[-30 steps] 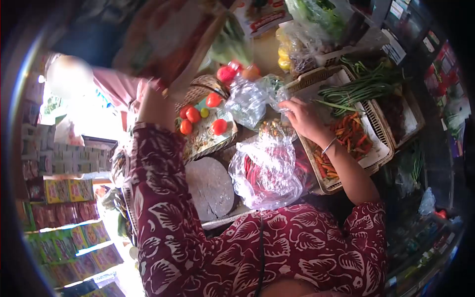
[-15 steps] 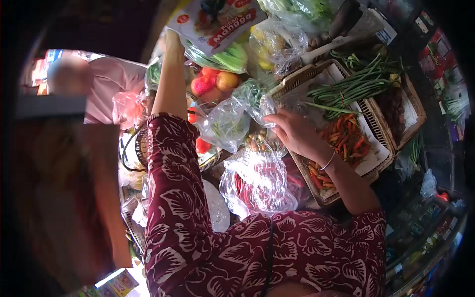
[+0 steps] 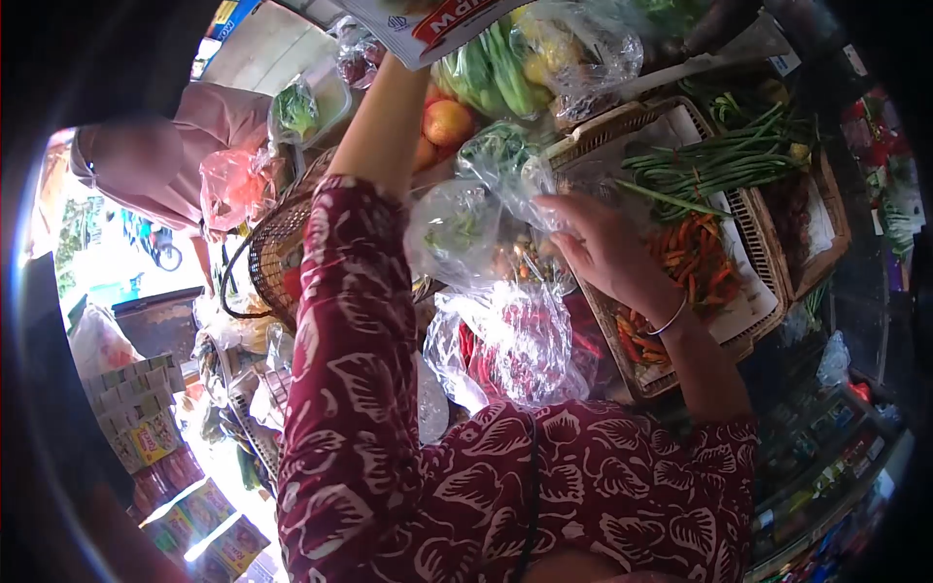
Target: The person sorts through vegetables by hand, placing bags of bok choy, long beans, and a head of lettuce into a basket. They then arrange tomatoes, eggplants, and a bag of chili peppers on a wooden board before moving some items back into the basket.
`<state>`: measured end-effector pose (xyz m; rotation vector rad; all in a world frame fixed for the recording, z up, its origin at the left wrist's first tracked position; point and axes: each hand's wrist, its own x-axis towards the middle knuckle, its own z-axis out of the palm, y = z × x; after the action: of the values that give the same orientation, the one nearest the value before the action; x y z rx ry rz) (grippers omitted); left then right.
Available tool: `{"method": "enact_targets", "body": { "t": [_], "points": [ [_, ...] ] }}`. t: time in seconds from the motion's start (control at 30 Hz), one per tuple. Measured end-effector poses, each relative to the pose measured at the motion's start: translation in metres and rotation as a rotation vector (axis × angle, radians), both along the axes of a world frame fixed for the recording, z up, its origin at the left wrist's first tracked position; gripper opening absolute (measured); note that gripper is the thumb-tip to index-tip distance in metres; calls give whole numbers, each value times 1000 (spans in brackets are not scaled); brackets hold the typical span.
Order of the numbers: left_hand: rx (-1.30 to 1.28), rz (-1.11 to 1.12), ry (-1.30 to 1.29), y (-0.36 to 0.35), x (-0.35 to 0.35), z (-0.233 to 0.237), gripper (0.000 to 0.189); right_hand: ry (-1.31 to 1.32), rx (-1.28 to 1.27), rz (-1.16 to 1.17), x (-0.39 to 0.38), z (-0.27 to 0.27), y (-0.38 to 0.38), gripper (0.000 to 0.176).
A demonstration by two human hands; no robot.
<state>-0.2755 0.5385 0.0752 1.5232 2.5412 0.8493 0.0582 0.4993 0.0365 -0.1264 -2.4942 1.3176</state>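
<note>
My right hand [image 3: 607, 248] is over the stall and pinches the edge of a clear plastic bag [image 3: 457, 228] that holds some greens. Below it lies another clear bag of red chillies [image 3: 520, 340]. Just right of the hand is a woven basket [image 3: 753, 228] with loose red and orange chillies [image 3: 695, 257] and long green beans [image 3: 719, 160]. My left arm [image 3: 384, 126] stretches up to a printed packet [image 3: 428, 15] at the top edge. That hand is hidden behind the packet.
Another person in pink [image 3: 185, 136] stands at the upper left beside a pink bag [image 3: 233, 180]. A dark wire basket [image 3: 277, 248], orange-red fruit [image 3: 447, 121], bagged green vegetables [image 3: 486, 73] and hanging sachets [image 3: 155, 437] crowd the stall.
My left arm has reached further up and right to the printed packet. My right hand has stayed on the clear bag, and the view has tilted upward.
</note>
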Motion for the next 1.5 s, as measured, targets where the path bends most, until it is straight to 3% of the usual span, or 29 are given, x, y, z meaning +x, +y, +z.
{"method": "enact_targets", "body": {
  "t": [0.1,0.27,0.33,0.37,0.4,0.47,0.53,0.63,0.67,0.73,0.8,0.87,0.9,0.93,1.0,1.07,1.1,1.13,1.2,1.23,1.27,1.3,1.33,1.4,1.47,1.5],
  "points": [
    [17,-75,-145,-34,8,2,45,-8,-15,-91,-2,28,6,31],
    [15,-138,-393,-115,22,8,49,39,-69,-184,-5,19,17,19],
    [66,-104,-585,-149,35,14,51,-150,-424,-190,-11,13,23,15],
    [161,53,-861,-161,60,37,51,-114,-564,-190,-18,4,28,11],
    [178,66,-858,-179,72,41,51,-119,-695,-151,-25,9,34,9],
    [248,-308,-691,-214,86,46,54,-52,-535,-56,-51,20,51,9],
    [251,-269,-605,-246,101,35,54,50,-594,-37,-85,37,66,10],
    [89,-141,-422,-285,134,11,78,275,-264,-44,-145,46,109,14],
    [149,-8,-614,-288,160,12,87,328,-206,-20,-150,60,104,17],
    [300,74,-454,-282,199,1,97,138,165,-130,-171,52,128,18],
    [454,165,-203,-267,219,-36,96,195,224,-38,-149,57,107,18],
    [435,331,-71,-244,218,-64,78,92,390,-7,-146,53,108,14],
    [479,285,-159,-229,194,-90,45,81,401,33,-155,42,115,14],
    [505,306,-160,-221,184,-81,45,82,282,43,-158,37,121,12],
    [934,198,-815,-208,172,-55,28,80,187,70,-166,25,137,10],
    [1042,153,-839,-200,160,-49,28,118,296,-48,-169,28,140,6],
    [1121,95,-867,-200,155,-45,29,241,219,4,-160,28,132,10],
    [1088,207,-838,-200,157,-40,30,212,287,109,-154,35,126,11],
    [981,125,-737,-195,142,-71,32,42,490,47,-144,41,120,10],
    [1010,132,-632,-192,143,-82,38,181,583,30,-139,43,107,10],
    [1034,147,-529,-193,152,-88,47,287,850,8,-130,60,82,21],
    [982,299,-497,-198,168,-89,59,249,1034,-109,-124,68,57,36],
    [924,450,-474,-201,184,-92,72,346,1084,6,-132,68,50,51],
    [852,554,-503,-204,208,-110,88,368,783,165,-131,95,-14,64],
    [839,672,-628,-204,232,-127,92,331,661,257,-146,116,-55,67],
    [821,712,-822,-209,242,-125,92,281,527,343,-160,124,-68,72]
  ]
}}
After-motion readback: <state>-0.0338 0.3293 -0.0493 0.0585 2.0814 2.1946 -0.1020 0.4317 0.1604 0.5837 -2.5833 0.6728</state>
